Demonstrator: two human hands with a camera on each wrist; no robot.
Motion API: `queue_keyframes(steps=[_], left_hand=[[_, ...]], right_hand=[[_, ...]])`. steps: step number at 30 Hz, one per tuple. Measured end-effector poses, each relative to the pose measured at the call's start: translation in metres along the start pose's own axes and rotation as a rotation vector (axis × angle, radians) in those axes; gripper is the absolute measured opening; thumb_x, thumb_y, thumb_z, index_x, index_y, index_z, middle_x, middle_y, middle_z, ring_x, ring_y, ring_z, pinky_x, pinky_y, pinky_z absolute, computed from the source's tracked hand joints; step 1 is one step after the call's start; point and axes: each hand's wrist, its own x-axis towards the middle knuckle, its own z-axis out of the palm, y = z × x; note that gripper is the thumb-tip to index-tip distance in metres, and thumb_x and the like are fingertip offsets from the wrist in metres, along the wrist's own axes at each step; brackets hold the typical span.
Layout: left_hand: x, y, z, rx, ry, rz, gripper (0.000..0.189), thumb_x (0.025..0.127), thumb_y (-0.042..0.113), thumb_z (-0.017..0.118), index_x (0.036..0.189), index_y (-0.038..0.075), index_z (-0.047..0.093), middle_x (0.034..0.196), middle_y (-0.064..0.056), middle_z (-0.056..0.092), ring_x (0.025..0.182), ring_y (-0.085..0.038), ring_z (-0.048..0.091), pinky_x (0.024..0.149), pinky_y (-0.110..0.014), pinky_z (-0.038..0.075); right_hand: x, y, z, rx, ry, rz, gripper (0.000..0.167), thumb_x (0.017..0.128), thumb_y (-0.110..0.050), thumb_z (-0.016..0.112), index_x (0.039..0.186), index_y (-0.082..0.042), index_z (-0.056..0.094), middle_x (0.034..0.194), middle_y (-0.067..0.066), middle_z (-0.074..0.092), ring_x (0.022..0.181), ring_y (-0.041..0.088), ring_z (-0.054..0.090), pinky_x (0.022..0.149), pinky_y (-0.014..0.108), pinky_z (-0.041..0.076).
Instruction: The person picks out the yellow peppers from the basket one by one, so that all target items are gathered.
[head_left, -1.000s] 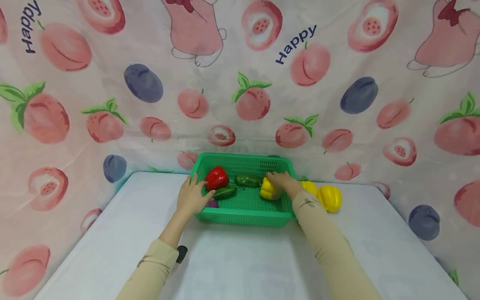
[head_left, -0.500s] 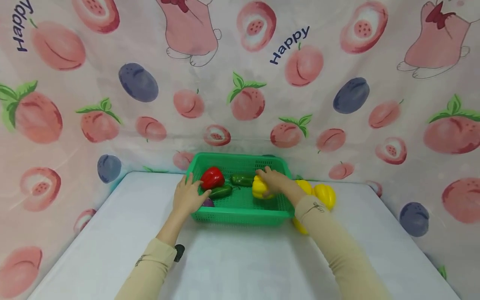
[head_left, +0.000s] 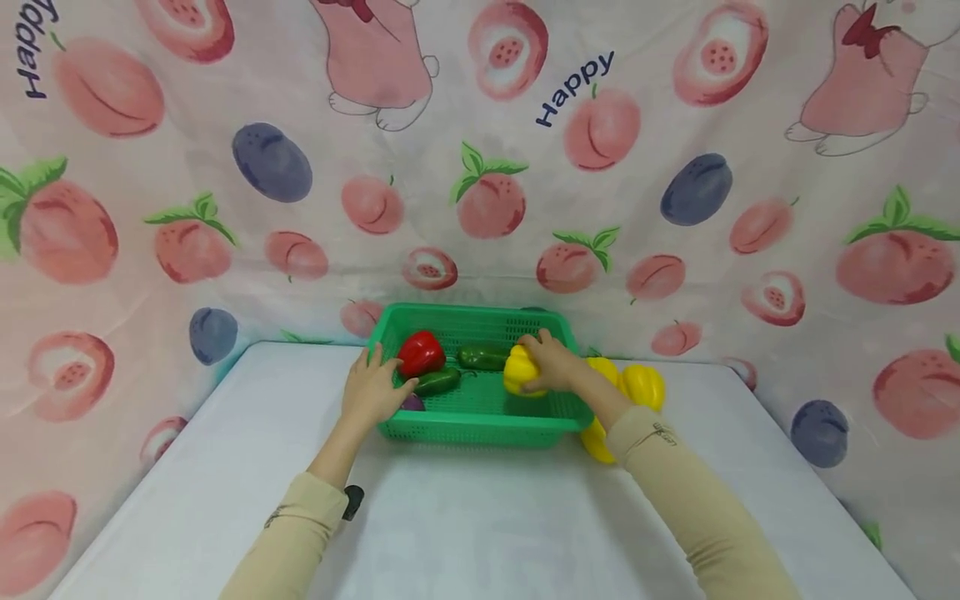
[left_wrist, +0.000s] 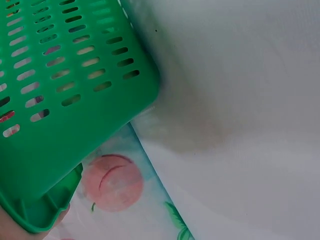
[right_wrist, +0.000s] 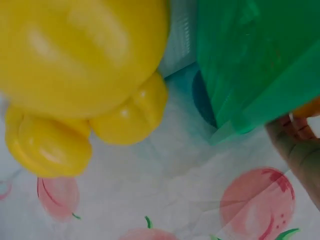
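A green perforated plastic basket [head_left: 480, 419] stands on the white table. My right hand [head_left: 553, 363] is inside its right part and grips a yellow bell pepper [head_left: 517, 372], thumb on the near side and fingers over the top. At the basket's left rim, my left hand [head_left: 367, 393] holds the edge with spread fingers, its thumb reaching inward. The left wrist view shows the basket wall [left_wrist: 75, 135] with skin at the rim. Inside lie a red bell pepper [head_left: 422, 354], a green pepper [head_left: 437, 382], a dark green long vegetable [head_left: 482, 357] and a partly hidden purple one [head_left: 413, 403].
Right of the basket several yellow bell peppers lie on the table, one [head_left: 643, 387] farthest right and another [head_left: 597, 442] near the basket's front corner. They loom large in the right wrist view [right_wrist: 80, 55]. A fruit-printed cloth [head_left: 465, 125] hangs behind the table.
My right hand has shifted a little left within the basket with the yellow bell pepper. My left hand stays at the rim. The whole head view has drifted slightly.
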Motion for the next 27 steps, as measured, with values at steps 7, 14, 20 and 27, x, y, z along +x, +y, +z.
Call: queue_keyframes(steps=[7, 14, 20, 27], left_hand=[[-0.005, -0.001, 0.004, -0.018, -0.017, -0.008, 0.057, 0.093, 0.044, 0.05, 0.132, 0.003, 0.052, 0.151, -0.029, 0.022, 0.14, -0.048, 0.016, 0.115, -0.057, 0.02], [-0.006, -0.003, 0.004, -0.035, -0.011, -0.015, 0.057, 0.093, 0.044, 0.05, 0.133, 0.003, 0.052, 0.152, -0.028, 0.022, 0.141, -0.048, 0.015, 0.115, -0.057, 0.019], [-0.007, -0.002, 0.004, -0.025, -0.034, -0.02, 0.058, 0.093, 0.044, 0.05, 0.134, 0.003, 0.05, 0.152, -0.028, 0.021, 0.141, -0.048, 0.015, 0.115, -0.056, 0.018], [-0.002, -0.001, 0.0, -0.033, -0.008, -0.023, 0.057, 0.093, 0.043, 0.05, 0.134, 0.004, 0.051, 0.152, -0.028, 0.022, 0.141, -0.047, 0.016, 0.115, -0.057, 0.018]], right_hand=[[-0.01, -0.001, 0.009, 0.059, 0.061, 0.034, 0.073, 0.078, -0.027, 0.076, 0.135, -0.002, 0.038, 0.116, 0.023, 0.041, 0.094, 0.033, 0.049, 0.079, 0.045, 0.049], [-0.017, -0.001, 0.011, 0.117, 0.146, 0.045, 0.074, 0.077, -0.024, 0.076, 0.134, 0.003, 0.039, 0.118, 0.026, 0.047, 0.096, 0.034, 0.051, 0.081, 0.047, 0.049], [-0.025, -0.007, 0.009, 0.173, 0.256, 0.083, 0.076, 0.077, -0.026, 0.076, 0.136, 0.002, 0.036, 0.125, 0.023, 0.053, 0.103, 0.036, 0.051, 0.085, 0.048, 0.049], [-0.032, -0.016, -0.006, 0.209, 0.351, 0.05, 0.074, 0.077, -0.023, 0.077, 0.135, 0.002, 0.037, 0.123, 0.023, 0.054, 0.099, 0.036, 0.053, 0.082, 0.048, 0.05]])
